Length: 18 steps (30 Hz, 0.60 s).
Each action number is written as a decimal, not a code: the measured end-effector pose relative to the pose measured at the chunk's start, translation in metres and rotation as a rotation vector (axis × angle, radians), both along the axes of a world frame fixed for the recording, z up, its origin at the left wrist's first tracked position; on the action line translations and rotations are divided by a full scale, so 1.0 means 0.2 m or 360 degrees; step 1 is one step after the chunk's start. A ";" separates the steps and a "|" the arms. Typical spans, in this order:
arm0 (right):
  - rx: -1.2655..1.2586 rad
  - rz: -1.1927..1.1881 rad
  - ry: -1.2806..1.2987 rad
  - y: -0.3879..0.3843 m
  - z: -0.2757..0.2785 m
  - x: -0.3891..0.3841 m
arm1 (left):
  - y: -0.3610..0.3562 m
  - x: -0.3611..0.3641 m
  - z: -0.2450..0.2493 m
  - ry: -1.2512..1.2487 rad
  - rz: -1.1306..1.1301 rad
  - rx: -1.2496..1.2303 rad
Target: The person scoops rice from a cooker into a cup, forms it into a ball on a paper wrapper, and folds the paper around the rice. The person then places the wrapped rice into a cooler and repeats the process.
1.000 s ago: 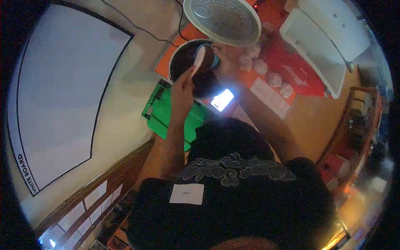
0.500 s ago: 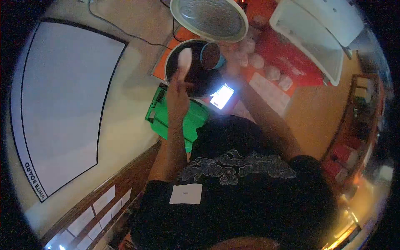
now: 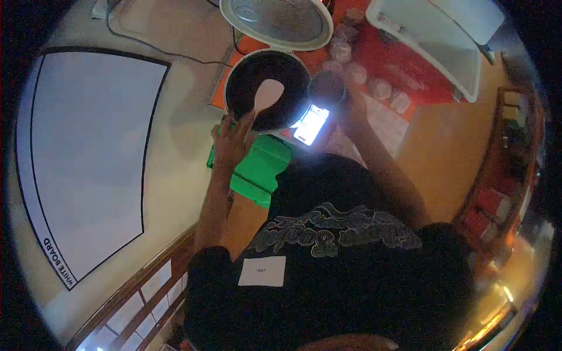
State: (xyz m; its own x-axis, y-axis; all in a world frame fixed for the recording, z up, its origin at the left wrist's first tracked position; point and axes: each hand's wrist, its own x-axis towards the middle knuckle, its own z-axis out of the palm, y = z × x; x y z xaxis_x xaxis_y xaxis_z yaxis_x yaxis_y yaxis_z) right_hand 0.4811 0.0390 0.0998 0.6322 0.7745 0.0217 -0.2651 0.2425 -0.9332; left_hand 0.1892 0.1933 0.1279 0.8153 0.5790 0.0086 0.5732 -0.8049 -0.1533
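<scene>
A pale rice paddle [image 3: 270, 95] is held in my left hand [image 3: 230, 137], its flat head over the dark inside of the rice cooker [image 3: 237, 64]. The left fingers are closed near the cooker's front rim. My right hand [image 3: 353, 107] is wrapped around a cup [image 3: 328, 88], just right of the cooker; its contents are dim and hard to make out. The cooker's lid [image 3: 278, 23] stands open behind the pot. A bright rectangular screen [image 3: 312, 124] glows just below the cup, partly washed out by glare.
A green plastic container [image 3: 260, 169] lies between the cooker and my body. Several small, pale wrapped lumps [image 3: 381, 89] line the red-orange surface at right. Beyond it stands a large white bin [image 3: 433, 50]. A whiteboard [image 3: 96, 158] fills the left wall; a cable [image 3: 146, 47] runs toward the cooker.
The cup has moved right, from over the pot to beside it. The paddle has tilted lower over the pot, and my left hand has shifted left. The whole view has shifted slightly.
</scene>
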 end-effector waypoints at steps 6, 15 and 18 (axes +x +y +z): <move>0.0095 -0.0021 0.0271 -0.04 0.08 -0.02 | 0.08 -0.04 0.06 -0.0131 -0.0423 -0.0106; 0.0032 -0.0047 0.0426 -0.07 0.07 -0.02 | 0.22 0.01 0.47 -0.0420 -0.0260 -0.0309; 0.0000 0.0000 0.0497 -0.07 0.09 -0.02 | 0.13 0.01 0.79 -0.0534 -0.0027 -0.1106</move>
State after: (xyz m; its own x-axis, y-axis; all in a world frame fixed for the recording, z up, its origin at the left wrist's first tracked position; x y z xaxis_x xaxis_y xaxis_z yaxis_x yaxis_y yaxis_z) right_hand 0.4774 0.0241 0.1178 0.6082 0.7746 -0.1734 -0.5390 0.2427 -0.8066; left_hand 0.1919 0.2193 0.2856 0.8419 0.5295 -0.1042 0.4867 -0.6616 0.5705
